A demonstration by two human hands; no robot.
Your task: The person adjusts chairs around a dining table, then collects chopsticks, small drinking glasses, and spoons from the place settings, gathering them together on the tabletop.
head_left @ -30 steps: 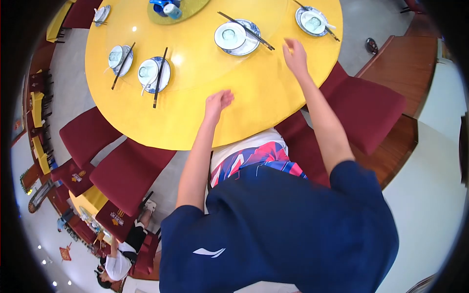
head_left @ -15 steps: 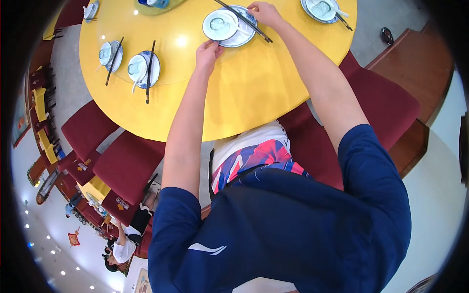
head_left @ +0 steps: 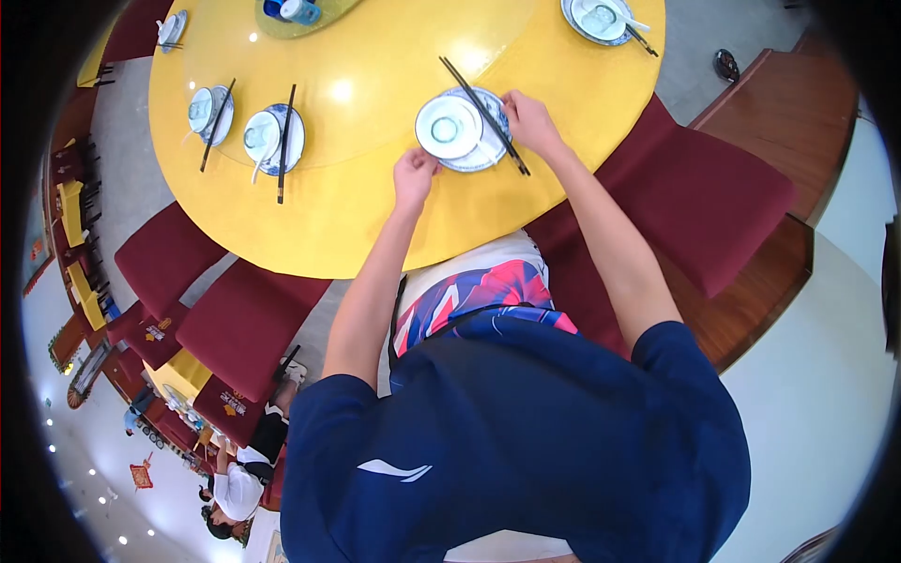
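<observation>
A blue-and-white plate [head_left: 469, 168] lies on the yellow-covered round table [head_left: 328, 220] in front of me. On the plate stands a white bowl [head_left: 426, 114] with a clear glass [head_left: 445, 129] in it. Beside the bowl rests a white spoon [head_left: 490, 150], and a pair of black chopsticks [head_left: 486, 117] crosses the plate's right side. My left hand [head_left: 414, 176] pinches the plate's lower left rim with closed fingers. At the right rim, my right hand [head_left: 528, 122] grips the plate, its fingertips partly hidden.
Two similar settings stand to the left, one with a plate [head_left: 296, 141]. Another plate [head_left: 572, 13] sits at the upper right. A raised turntable centre holds a blue-and-white cup [head_left: 300, 10]. Dark red chairs [head_left: 249, 328] ring the table; a seated person [head_left: 236, 490] is at the lower left.
The plate with its bowl, glass, spoon and chopsticks has slid toward me and slightly right, nearer the table's edge. Both my hands have moved with it, keeping their grip.
</observation>
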